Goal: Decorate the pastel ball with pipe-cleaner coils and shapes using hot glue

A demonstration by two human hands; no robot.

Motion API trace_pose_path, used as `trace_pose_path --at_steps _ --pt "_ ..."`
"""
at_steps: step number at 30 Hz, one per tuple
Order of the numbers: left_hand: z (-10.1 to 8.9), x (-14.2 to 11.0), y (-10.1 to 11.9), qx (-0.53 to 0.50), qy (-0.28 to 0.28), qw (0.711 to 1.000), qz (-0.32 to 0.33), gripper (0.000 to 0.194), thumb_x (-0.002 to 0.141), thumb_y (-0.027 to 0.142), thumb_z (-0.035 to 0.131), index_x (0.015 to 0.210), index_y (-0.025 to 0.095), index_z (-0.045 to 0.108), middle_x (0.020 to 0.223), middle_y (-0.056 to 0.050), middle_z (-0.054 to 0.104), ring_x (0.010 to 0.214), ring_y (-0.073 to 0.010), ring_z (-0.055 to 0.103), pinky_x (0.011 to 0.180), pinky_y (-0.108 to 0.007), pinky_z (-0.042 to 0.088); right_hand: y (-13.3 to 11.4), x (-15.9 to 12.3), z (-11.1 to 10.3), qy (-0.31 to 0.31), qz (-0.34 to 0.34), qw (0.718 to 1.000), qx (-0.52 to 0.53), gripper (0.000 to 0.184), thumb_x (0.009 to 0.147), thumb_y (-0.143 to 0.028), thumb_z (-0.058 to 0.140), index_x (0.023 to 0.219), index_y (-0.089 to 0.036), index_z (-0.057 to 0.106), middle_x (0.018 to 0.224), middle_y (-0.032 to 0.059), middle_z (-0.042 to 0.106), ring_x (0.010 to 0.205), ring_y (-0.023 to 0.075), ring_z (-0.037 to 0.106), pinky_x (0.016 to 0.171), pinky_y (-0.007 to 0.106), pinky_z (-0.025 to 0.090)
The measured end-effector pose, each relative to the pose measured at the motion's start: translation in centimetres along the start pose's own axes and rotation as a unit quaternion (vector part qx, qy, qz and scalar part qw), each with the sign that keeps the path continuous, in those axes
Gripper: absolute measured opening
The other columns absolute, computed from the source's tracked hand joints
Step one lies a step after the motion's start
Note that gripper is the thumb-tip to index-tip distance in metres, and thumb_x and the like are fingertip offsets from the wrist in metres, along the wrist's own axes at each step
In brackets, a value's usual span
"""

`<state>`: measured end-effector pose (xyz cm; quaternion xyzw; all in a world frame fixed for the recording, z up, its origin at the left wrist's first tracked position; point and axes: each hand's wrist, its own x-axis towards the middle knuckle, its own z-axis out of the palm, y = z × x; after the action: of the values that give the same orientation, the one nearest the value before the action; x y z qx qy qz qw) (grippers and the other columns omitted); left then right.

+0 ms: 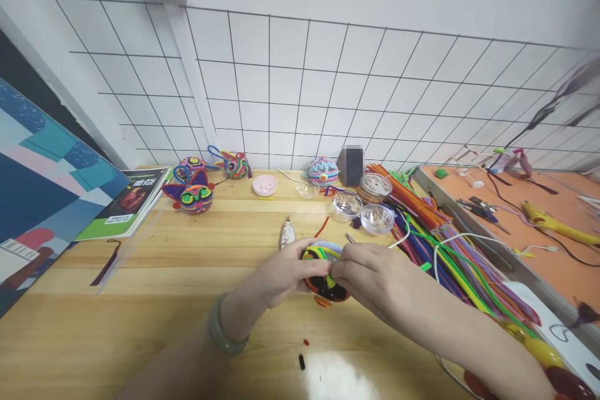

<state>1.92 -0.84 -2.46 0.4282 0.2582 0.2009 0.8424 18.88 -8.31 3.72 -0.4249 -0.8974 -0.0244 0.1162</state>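
Note:
A round ball (327, 289) covered in pipe cleaners is held just above the wooden table. Black, green, yellow and orange parts show on it, with a pale lilac curve along its top. My left hand (281, 275) grips its left side, the thumb lying across the front. From the right, the closed fingers of my right hand (375, 272) press on the ball's face beside a bright green bit, and their tips are partly hidden. Just beyond my left hand lies a white tool (287, 234) with a pointed metal tip. A short red pipe-cleaner piece (322, 227) lies nearby.
Finished pipe-cleaner ornaments (194, 197) stand at the back left; another ball (323, 170) sits near the wall grid. Transparent half-shells (377, 219) and a pink bowl (265, 185) are behind my hands. Pipe-cleaner bundles (450, 250), a white cable and an orange tray (557, 212) fill the right.

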Motion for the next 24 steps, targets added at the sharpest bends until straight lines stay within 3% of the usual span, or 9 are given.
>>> trace_pose_path --at_steps 10,15,24 --pt "0.1 -0.2 0.52 -0.019 -0.008 1.0 -0.015 0.041 0.062 0.03 0.078 0.098 0.018 0.063 0.09 -0.006 0.062 0.079 -0.0169 0.058 0.071 -0.031 0.046 -0.45 -0.09 0.26 0.053 -0.007 0.997 -0.05 0.034 0.098 -0.015 0.032 0.084 -0.014 0.062 0.071 0.0043 0.058 0.056 0.0143 0.049 0.051 0.027 0.034" --pt "0.05 -0.2 0.42 -0.013 0.015 1.0 -0.007 0.043 0.061 0.03 0.079 0.099 0.017 0.062 0.091 -0.007 0.062 0.081 -0.0187 0.059 0.07 -0.032 0.046 -0.36 -0.24 0.59 0.05 0.01 0.995 -0.08 0.032 0.098 -0.015 0.034 0.088 -0.015 0.064 0.065 0.0015 0.054 0.049 0.0126 0.043 0.045 0.027 0.027" --pt "0.22 -0.27 0.5 -0.01 0.017 1.0 -0.01 0.045 0.062 0.029 0.078 0.101 0.016 0.061 0.091 -0.006 0.063 0.08 -0.0179 0.059 0.071 -0.031 0.046 -0.33 0.02 0.52 0.035 0.001 0.997 -0.064 0.034 0.099 -0.016 0.031 0.088 -0.016 0.063 0.063 0.0005 0.056 0.048 0.012 0.045 0.046 0.027 0.028"
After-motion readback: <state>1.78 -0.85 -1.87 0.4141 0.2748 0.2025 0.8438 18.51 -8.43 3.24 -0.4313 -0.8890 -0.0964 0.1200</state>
